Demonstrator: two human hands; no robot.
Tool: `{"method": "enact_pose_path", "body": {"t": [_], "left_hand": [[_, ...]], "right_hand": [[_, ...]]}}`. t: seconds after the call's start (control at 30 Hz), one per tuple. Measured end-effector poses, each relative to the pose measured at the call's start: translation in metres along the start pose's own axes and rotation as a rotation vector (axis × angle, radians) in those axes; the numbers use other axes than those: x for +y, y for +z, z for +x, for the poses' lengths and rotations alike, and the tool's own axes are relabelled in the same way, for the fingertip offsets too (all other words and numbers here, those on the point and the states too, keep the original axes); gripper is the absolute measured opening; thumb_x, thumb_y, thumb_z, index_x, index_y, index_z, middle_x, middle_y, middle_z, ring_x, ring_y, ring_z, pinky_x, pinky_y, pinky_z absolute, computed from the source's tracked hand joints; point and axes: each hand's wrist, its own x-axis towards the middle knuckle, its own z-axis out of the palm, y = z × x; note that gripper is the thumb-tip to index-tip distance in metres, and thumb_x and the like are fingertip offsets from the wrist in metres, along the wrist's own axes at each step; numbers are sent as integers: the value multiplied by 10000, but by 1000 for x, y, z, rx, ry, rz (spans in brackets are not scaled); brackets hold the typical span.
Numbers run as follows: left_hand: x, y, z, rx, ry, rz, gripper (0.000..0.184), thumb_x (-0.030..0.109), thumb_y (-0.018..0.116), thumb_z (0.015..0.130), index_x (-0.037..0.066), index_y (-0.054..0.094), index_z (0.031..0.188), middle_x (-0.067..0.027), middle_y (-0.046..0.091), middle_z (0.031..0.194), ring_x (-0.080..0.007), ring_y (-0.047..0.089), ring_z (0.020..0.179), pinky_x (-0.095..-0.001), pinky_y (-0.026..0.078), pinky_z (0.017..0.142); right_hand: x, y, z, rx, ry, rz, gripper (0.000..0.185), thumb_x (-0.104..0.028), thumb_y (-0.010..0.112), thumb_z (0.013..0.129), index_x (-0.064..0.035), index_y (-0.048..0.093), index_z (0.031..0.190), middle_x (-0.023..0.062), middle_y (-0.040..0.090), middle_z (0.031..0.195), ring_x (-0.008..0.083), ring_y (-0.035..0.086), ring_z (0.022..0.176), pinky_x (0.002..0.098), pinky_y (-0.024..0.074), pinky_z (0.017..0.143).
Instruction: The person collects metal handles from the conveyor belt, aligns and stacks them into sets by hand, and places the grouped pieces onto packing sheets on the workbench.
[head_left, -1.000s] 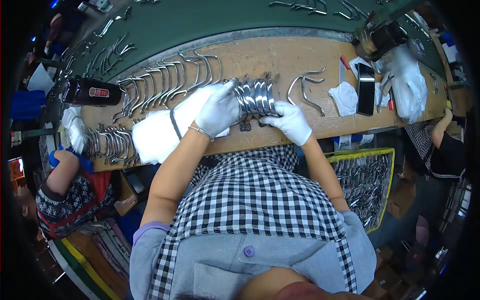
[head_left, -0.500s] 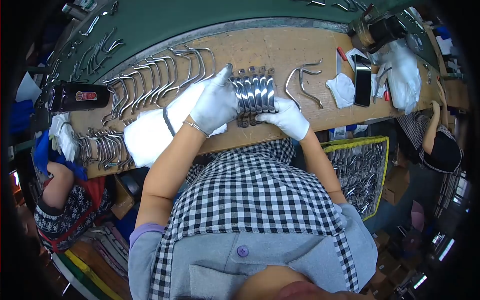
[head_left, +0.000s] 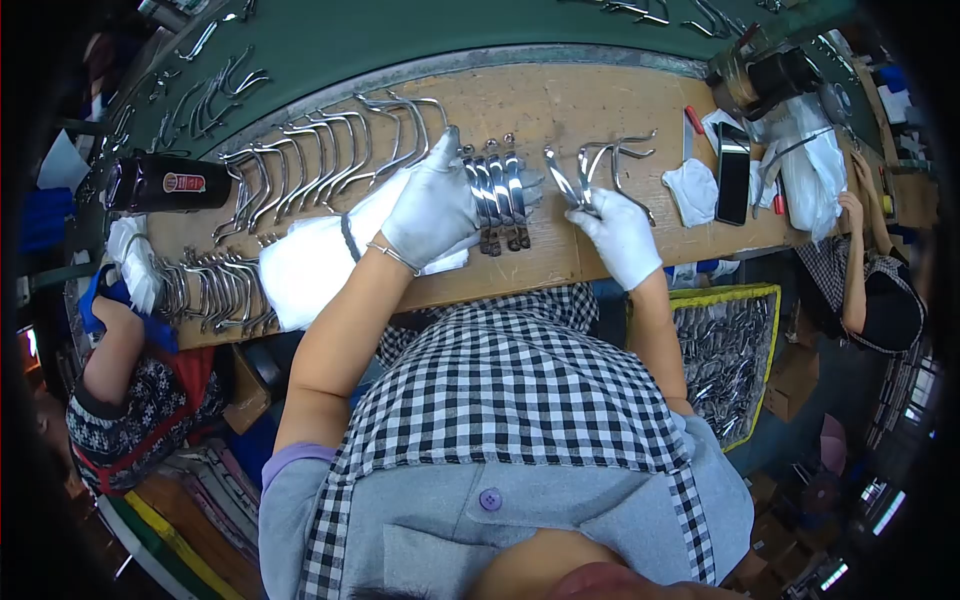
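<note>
Gloved in white, my left hand (head_left: 432,215) is closed around a stack of shiny curved metal handles (head_left: 495,195), held side by side above the wooden bench (head_left: 560,100). To the right, my right hand (head_left: 622,238), also gloved, pinches curved metal pieces (head_left: 572,182) between thumb and fingers, apart from the stack. Bent metal pieces (head_left: 630,152) lie on the bench just beyond my right hand. A white cloth bundle (head_left: 310,270) with a dark band lies beside my left wrist. My fingertips under the stack are partly hidden.
A row of bent metal rods (head_left: 325,165) and a dark jar (head_left: 168,184) lie left. At right are a phone (head_left: 733,175), white cloth (head_left: 691,192) and plastic bags (head_left: 812,180). Co-workers' arms show at both sides; a yellow-edged crate (head_left: 722,360) stands below.
My right hand has moved right, away from the stack, with metal pieces in its fingers. The stack in my left hand is narrower. A co-worker's hands at the right have shifted.
</note>
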Motion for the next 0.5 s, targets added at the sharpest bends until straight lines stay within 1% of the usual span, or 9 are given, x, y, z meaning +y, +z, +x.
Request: {"method": "enact_pose_path", "body": {"t": [0.07, 0.13, 0.17, 0.23, 0.3, 0.37, 0.4, 0.43, 0.5], "left_hand": [[0, 1, -1, -14, 21, 11, 769, 597, 351, 915, -22, 324, 1370, -257, 427, 1351, -329, 446, 1250, -494, 302, 1080], [0, 1, -1, -34, 39, 20, 775, 603, 349, 914, -22, 325, 1371, -271, 420, 1350, -334, 443, 1253, -501, 298, 1082], [1, 1, -1, -46, 21, 0, 770, 603, 355, 912, -20, 338, 1364, -256, 433, 1347, -331, 451, 1244, -501, 302, 1077], [2, 1, -1, -61, 5, -19, 766, 602, 362, 910, -19, 351, 1358, -241, 445, 1344, -328, 460, 1235, -501, 307, 1071], [2, 4, -3, -21, 54, 6, 751, 598, 375, 908, -15, 374, 1343, -202, 469, 1336, -319, 482, 1209, -490, 321, 1056], [2, 5, -4, -43, 43, -15, 741, 592, 378, 910, -12, 380, 1338, -187, 480, 1329, -314, 490, 1198, -487, 331, 1045], [3, 6, -5, -65, 33, -37, 731, 587, 382, 911, -10, 386, 1333, -173, 492, 1322, -310, 498, 1188, -483, 342, 1033], [4, 6, -7, -67, 37, -37, 731, 587, 382, 911, -10, 386, 1333, -173, 492, 1322, -310, 498, 1188, -483, 342, 1033], [5, 7, -12, -129, 32, -58, 607, 506, 313, 969, 36, 362, 1348, -136, 526, 1271, -272, 526, 1162, -443, 388, 1023]], "right_hand": [[-4, 0, -1, 61, -25, -74, 270, -220, 647, 797, -32, 644, 991, 148, 640, 949, 296, 602, 900, 367, 473, 781], [-9, 0, -2, 246, -186, -218, 293, -223, 663, 786, -20, 633, 994, 140, 637, 1010, 291, 593, 944, 374, 466, 817], [-11, 3, -2, 248, -187, -221, 293, -223, 663, 786, -20, 633, 994, 140, 637, 1010, 291, 593, 944, 374, 466, 817], [-16, 13, -4, 213, -331, -104, 314, -236, 677, 777, -6, 628, 985, 138, 629, 1037, 297, 590, 953, 381, 462, 825], [-25, 19, -2, 198, -340, -119, 329, -265, 676, 781, -3, 625, 972, 140, 637, 989, 293, 598, 927, 381, 466, 809], [-31, 22, 3, -103, -152, -20, 322, -204, 704, 750, -28, 634, 1010, 133, 644, 959, 306, 589, 910, 369, 459, 819], [-35, 25, 5, -103, -156, -22, 322, -204, 704, 750, -28, 634, 1010, 133, 644, 959, 306, 589, 910, 369, 459, 819], [-37, 28, 8, -131, -106, 149, 300, -199, 702, 757, -31, 647, 999, 139, 651, 927, 293, 603, 873, 354, 466, 794], [-41, 36, 10, -191, 0, 489, 257, -188, 697, 773, -35, 674, 978, 150, 665, 863, 267, 632, 798, 323, 480, 743]]}}
